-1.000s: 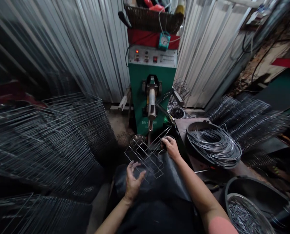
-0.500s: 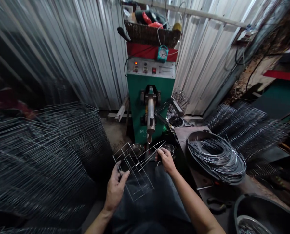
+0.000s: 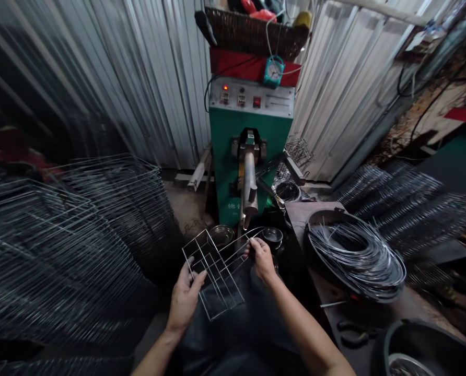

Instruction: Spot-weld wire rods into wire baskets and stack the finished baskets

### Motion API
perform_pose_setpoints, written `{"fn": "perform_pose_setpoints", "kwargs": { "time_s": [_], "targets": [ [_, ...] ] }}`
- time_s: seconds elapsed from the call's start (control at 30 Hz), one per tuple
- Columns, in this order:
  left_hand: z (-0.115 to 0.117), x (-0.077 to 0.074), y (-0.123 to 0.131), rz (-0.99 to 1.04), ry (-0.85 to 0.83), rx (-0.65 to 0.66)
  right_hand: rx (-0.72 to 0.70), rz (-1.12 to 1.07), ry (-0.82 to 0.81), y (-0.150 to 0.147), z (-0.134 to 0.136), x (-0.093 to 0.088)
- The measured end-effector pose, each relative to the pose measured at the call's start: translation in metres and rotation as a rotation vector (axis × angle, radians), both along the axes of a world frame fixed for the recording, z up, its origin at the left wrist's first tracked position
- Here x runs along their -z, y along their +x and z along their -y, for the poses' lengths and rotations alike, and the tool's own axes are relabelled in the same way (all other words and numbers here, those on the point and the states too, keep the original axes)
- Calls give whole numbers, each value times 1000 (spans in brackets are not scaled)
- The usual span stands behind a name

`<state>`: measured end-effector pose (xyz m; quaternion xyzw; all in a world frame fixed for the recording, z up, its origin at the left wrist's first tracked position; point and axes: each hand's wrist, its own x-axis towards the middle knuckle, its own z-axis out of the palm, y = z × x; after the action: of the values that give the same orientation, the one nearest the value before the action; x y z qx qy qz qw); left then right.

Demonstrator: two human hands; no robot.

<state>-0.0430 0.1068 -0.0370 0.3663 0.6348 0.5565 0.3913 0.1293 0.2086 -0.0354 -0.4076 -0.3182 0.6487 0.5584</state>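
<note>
we face a silver corrugated metal wall (image 3: pixel 154 83), and against it stands a tall green metal machine (image 3: pixel 225 136) with a grey control panel (image 3: pixel 272 104), where a small red lamp (image 3: pixel 225 87) glows. a brown woven basket (image 3: pixel 252 34) sits on top, and a teal-cased clock (image 3: pixel 272 72) hangs just above the panel. a thick silver metal cylinder (image 3: pixel 249 172) juts from the machine toward us, with two round shiny metal bowls (image 3: pixel 221 236) low down near its tip. on our left rise stacks of grey wire racks (image 3: pixel 72 235); on our right, a dark flat worktop (image 3: pixel 298 213) bears a round black tray (image 3: pixel 310 245) of thin silver wire lengths (image 3: pixel 368 266), with a pair of dark pliers (image 3: pixel 352 337) nearer us and a black plastic tub (image 3: pixel 382 344) beside them. a silver wire-grid frame (image 3: pixel 225 266) is tilted in our hands above our dark, smooth-covered lap (image 3: pixel 256 318), just short of the cylinder. our right hand (image 3: pixel 261 257) pinches its narrow end between thumb and fingers. our left hand (image 3: pixel 186 292) is loosely curled at its broad end, thumb and fingers parted and touching the wires; we cannot tell whether it grips.
</note>
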Motion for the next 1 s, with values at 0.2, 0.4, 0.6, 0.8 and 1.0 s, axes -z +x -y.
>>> {"fn": "perform_pose_setpoints", "kwargs": {
  "time_s": [0.2, 0.4, 0.6, 0.8, 1.0],
  "targets": [
    [-14, 8, 1, 17, 9, 6, 29, 39, 28, 0, -14, 2],
    [-23, 9, 1, 77, -3, -13, 26, 82, -11, -1, -22, -3],
    [-24, 12, 5, 152, 54, -53, -11, 69, -40, 3, -24, -2],
    [-24, 18, 8, 185, 104, -117, -76, 199, -11, 27, 0, 10],
    [-31, 13, 9, 260, 108, -144, -93, 403, 28, 59, 32, 38]
  ]
}}
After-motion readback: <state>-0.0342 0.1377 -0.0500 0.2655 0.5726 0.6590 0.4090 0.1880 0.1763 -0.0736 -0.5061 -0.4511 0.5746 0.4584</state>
